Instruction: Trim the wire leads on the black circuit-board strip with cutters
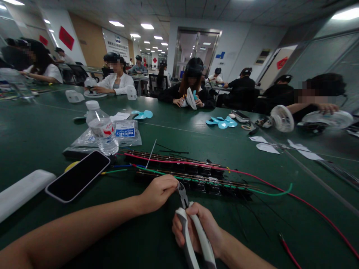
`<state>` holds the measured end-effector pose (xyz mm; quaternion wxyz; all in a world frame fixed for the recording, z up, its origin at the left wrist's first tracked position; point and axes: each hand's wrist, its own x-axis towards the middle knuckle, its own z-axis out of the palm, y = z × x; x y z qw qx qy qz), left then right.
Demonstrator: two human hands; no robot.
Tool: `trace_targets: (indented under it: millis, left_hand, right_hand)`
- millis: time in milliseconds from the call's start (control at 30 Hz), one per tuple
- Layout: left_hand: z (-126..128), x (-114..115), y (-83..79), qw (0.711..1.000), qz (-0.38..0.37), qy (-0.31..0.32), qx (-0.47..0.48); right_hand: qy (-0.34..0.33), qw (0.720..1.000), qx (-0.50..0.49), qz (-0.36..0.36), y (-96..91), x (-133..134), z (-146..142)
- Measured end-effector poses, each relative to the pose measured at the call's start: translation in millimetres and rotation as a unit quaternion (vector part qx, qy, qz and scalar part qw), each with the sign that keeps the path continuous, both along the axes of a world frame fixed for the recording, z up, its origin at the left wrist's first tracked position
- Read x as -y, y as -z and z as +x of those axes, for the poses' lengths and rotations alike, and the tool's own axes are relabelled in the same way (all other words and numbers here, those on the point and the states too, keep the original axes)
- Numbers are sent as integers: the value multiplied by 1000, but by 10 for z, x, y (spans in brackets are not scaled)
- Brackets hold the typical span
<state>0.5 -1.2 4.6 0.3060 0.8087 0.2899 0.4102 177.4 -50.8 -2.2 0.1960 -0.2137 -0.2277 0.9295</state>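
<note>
My right hand is wrapped round the grey-and-white handles of a pair of pliers. Their jaws point away from me and meet the fingertips of my left hand. Those left fingers are pinched together; anything between them is too small to make out. Just beyond lie two long black strips with wires along them, the nearer strip close to the plier tips. A green wire runs along the nearer strip, and a red wire along the farther one. A pale zip tie sticks up from the strips.
On the left are a phone, a water bottle, a plastic bag and a white case. Loose black ties lie beyond the strips. Across the green table, people handle fan parts near blue fan blades.
</note>
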Motion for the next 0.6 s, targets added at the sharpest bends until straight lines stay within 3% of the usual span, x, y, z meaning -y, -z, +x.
trace_targets:
  millis: [433, 600]
  left_hand:
    - [20, 4, -1, 1000, -9, -7, 10]
    - [28, -26, 9, 996, -58, -57, 39]
  right_hand:
    - [-15, 1000, -10, 9, -12, -42, 4]
    - [-14, 999, -16, 34, 20, 22, -7]
